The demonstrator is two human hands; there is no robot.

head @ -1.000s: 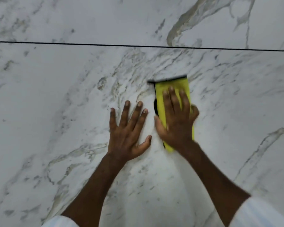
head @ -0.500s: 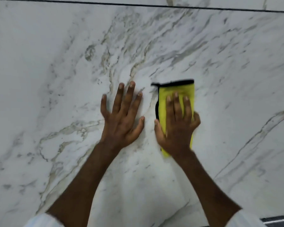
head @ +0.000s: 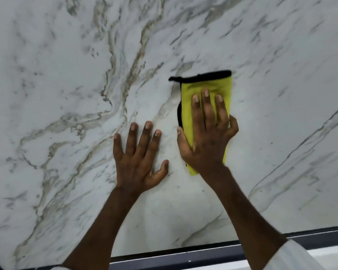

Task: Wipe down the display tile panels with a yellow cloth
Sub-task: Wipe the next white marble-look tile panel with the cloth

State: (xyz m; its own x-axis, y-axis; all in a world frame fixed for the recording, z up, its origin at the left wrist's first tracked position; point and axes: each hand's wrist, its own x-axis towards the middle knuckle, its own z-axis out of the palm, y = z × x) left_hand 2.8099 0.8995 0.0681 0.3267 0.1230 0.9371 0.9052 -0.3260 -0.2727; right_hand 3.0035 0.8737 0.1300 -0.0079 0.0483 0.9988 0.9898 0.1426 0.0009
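Glossy white marble-look tile panel [head: 66, 94], grey and brown veining, fills the view. Folded yellow cloth with black edging [head: 207, 86], flat against the panel. Right hand [head: 207, 137]: fingers straight, pressing on the cloth. Left hand [head: 139, 156]: spread flat on bare tile, just beside the cloth. Dark frame strip [head: 183, 254] along the panel's lower edge. White sleeve [head: 293, 258], lower right.

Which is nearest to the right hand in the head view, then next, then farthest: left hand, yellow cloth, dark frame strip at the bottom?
1. yellow cloth: directly under the right hand, pressed by its fingers.
2. left hand: just to its left, flat on the tile panel, hands not touching.
3. dark frame strip: far below, along the panel's bottom edge.
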